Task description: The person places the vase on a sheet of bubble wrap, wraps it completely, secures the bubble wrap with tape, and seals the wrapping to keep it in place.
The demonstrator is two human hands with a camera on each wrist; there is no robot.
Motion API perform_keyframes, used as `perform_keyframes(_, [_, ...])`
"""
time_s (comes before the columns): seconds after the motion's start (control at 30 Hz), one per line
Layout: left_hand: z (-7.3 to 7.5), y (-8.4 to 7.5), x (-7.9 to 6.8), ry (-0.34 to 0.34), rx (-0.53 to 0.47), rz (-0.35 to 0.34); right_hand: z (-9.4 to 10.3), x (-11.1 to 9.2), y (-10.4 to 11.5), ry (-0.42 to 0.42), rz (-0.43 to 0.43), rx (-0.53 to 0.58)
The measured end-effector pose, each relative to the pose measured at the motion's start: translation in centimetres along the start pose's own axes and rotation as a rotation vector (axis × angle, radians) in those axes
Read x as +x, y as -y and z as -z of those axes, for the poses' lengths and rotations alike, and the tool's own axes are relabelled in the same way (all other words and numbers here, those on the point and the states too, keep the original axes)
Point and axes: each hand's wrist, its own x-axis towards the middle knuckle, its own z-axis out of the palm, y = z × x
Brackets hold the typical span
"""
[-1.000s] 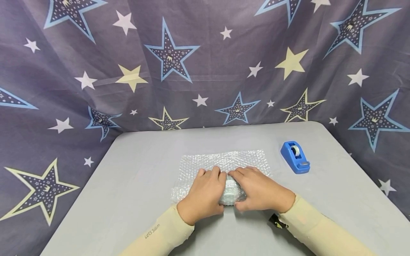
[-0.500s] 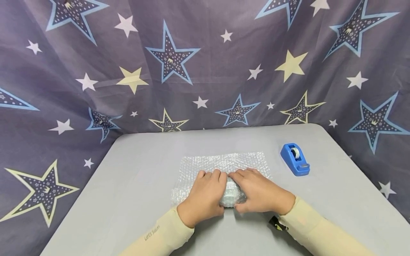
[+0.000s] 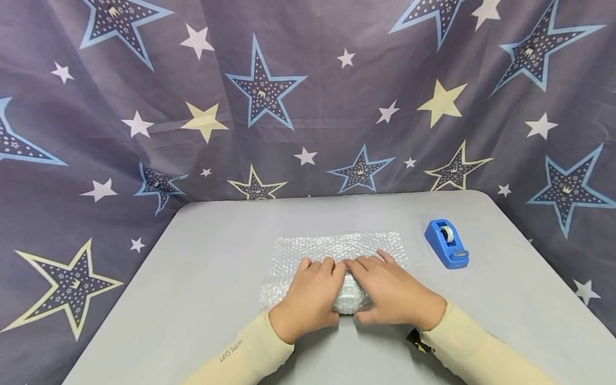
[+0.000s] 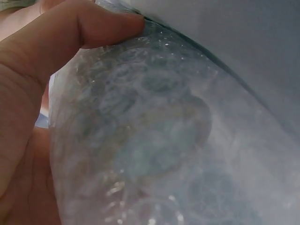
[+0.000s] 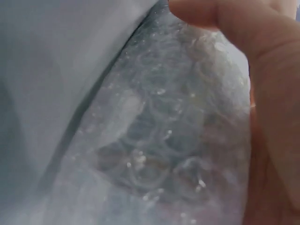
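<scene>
A rolled bundle (image 3: pixel 350 297) in bubble wrap lies near the front of the table, with something pale green dimly visible through the layers; its kind is hidden. My left hand (image 3: pixel 310 297) grips the bundle from the left, fingers over the top and thumb at the near side. From the right, my right hand (image 3: pixel 392 291) grips it the same way, one finger lifted a little. Beyond the hands the unrolled bubble wrap sheet (image 3: pixel 337 246) lies flat. In the left wrist view the thumb (image 4: pixel 103 26) presses on the wrap (image 4: pixel 154 140); the right wrist view shows the other thumb (image 5: pixel 211 14) doing likewise.
A blue tape dispenser (image 3: pixel 446 244) with a roll of tape stands at the table's right, beyond the right hand. The pale grey table (image 3: pixel 216 251) backs onto a dark curtain (image 3: pixel 308 96) printed with stars. A small black item (image 3: pixel 420 341) shows beneath the right sleeve.
Both hands keep their grip on the bundle in nearly the same place. A finger of my right hand has lifted slightly. The head view has shifted a little.
</scene>
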Motion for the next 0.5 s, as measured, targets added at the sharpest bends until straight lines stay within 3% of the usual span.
perform_keyframes(0.27, [0.08,0.08,0.03,0.006,-0.014,0.006,0.44,0.02,0.69,-0.026,-0.009,-0.094])
perform_keyframes(0.5, [0.07,0.11,0.00,-0.004,-0.034,0.011,0.17,0.10,0.81,-0.030,-0.009,-0.102])
